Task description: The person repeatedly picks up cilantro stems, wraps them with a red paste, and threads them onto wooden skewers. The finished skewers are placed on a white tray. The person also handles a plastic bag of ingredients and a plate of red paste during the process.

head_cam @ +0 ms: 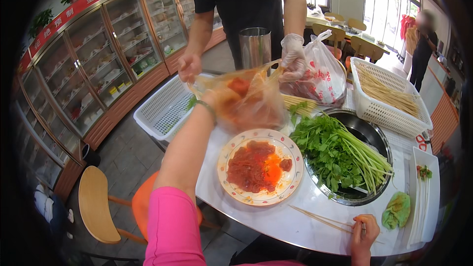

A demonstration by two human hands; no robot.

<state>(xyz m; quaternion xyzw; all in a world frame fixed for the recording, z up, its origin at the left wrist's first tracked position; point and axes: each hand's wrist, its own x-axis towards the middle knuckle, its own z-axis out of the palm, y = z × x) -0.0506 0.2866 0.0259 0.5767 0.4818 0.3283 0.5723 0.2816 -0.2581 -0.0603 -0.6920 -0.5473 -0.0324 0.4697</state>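
Note:
My left hand (pixel 207 99) reaches to the clear plastic bag (pixel 251 107) of red, sauced food. It is blurred and partly hidden by the bag, so its grip does not show. My right hand (pixel 364 229) rests at the table's near edge, its fingers closed on thin bamboo skewers (pixel 314 215). Between my arms sits a patterned plate (pixel 226 184) with sliced red meat (pixel 244 170) and orange oil. Across the table a person's gloved hand (pixel 293 55) grips the bag's top; that person's bare hand (pixel 189 67) is at its left side.
Leafy green celery (pixel 332 151) lies over a round dark pan (pixel 384 155). A white basket of skewers (pixel 391 122), a tied bag (pixel 329 74) and a metal cylinder (pixel 255 48) stand behind. At right are a crumpled green cloth (pixel 396 210) and white tray (pixel 430 192). Another basket (pixel 147 112) stands left.

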